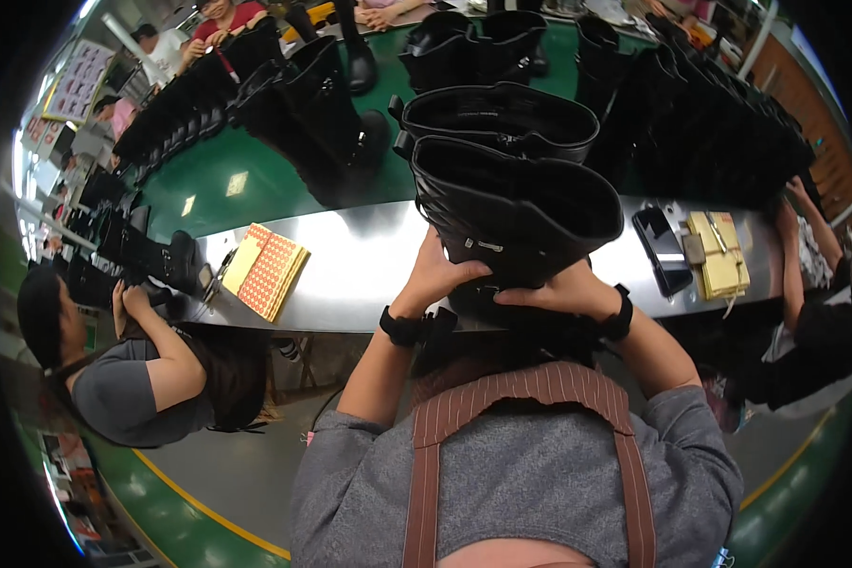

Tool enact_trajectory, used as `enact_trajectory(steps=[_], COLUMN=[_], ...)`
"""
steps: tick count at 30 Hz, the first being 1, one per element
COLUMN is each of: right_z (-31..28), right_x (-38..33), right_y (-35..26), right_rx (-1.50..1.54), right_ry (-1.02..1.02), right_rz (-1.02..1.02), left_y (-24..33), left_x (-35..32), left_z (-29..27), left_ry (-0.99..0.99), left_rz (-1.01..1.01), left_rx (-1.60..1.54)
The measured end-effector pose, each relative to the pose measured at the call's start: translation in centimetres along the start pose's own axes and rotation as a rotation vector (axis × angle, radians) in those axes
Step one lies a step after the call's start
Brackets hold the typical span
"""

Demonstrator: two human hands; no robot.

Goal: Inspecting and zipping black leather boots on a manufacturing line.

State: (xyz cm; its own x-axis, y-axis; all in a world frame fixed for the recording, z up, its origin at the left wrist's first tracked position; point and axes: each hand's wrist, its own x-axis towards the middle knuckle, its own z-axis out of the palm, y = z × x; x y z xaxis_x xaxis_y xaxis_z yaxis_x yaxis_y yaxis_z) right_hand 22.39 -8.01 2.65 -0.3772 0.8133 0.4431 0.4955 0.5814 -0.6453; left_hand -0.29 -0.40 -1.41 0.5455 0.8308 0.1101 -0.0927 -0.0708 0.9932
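Holding a tall, shiny black boot with a wide, open top [516, 227] from both sides, the left hand [434, 279] and the right hand [573, 292] are closed around its shaft just right of the frame's centre. The boot sits between the two palms, its opening above the grip and tilted toward the wearer. Both thumbs press its near face, pointing inward and apart from each other, below a small silver metal fitting [484, 245]; the other fingers are mostly hidden. A second black boot top [492, 118] rises directly behind; whether the hands also hold it, I cannot tell. A bright steel strip [350, 256] crosses mid-frame, bearing a red-patterned yellow paper bundle [267, 272] at left and a black rectangular phone [663, 251] at right.
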Motion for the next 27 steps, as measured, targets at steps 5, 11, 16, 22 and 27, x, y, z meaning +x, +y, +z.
enact_trajectory(steps=[5,11,16,22,27], right_z=[-9.7,-14.5,-14.5,-13.5,-16.8], right_x=[0.9,4.0,7.2,10.2,14.5], right_y=[-5.1,-11.1,-13.0,-13.2,-14.3], right_rx=[-0.263,-0.524,-0.596,-0.602,-0.363], right_ry=[0.253,-0.021,-0.308,-0.551,-0.253], right_rz=[-0.158,-0.324,-0.194,-0.164,-0.121], left_y=[-0.4,-1.3,-1.0,-0.5,1.0], left_x=[0.1,0.3,-0.2,-1.1,-1.6], left_z=[0.2,0.1,0.2,1.3,-1.4], left_ry=[0.052,0.043,0.079,0.2,0.306], left_rz=[0.055,0.062,0.036,0.063,0.433], left_rx=[0.097,-0.003,0.042,0.035,-0.273])
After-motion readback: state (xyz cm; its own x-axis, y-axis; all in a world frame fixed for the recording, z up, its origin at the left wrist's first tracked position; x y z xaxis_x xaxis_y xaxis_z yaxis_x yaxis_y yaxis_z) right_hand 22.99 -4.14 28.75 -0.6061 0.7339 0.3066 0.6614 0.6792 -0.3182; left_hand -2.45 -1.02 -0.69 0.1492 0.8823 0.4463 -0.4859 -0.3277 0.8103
